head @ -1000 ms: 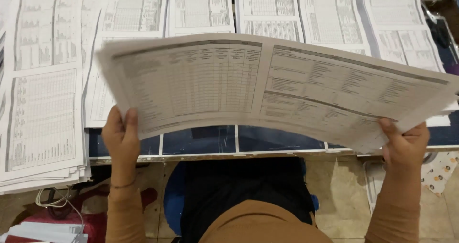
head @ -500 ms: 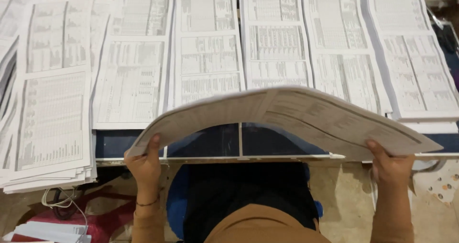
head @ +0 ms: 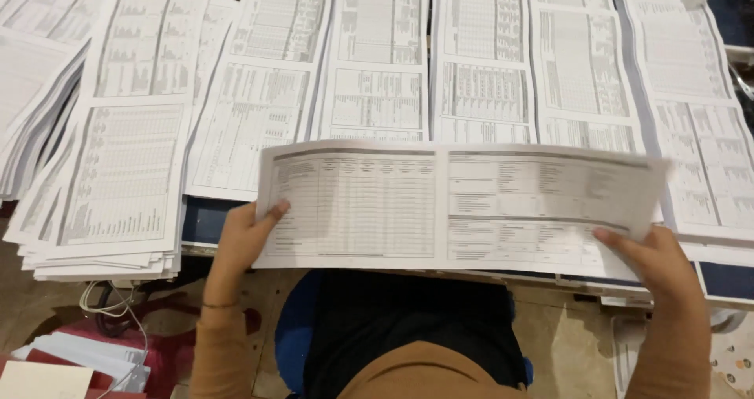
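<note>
Both hands — left hand, right hand — grip a printed sheet.

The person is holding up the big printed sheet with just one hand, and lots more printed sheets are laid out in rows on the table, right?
Not quite. The head view shows both hands holding the big printed sheet: the left hand grips its left edge, the right hand its right edge. The other printed sheets do lie in rows on the table.

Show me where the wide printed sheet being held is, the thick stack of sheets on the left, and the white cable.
wide printed sheet [head: 448, 206], head view, on its centre fold.
thick stack of sheets [head: 118, 179], head view, on the top sheet's printed table.
white cable [head: 106, 309], head view, on the loop below the stack.
</note>
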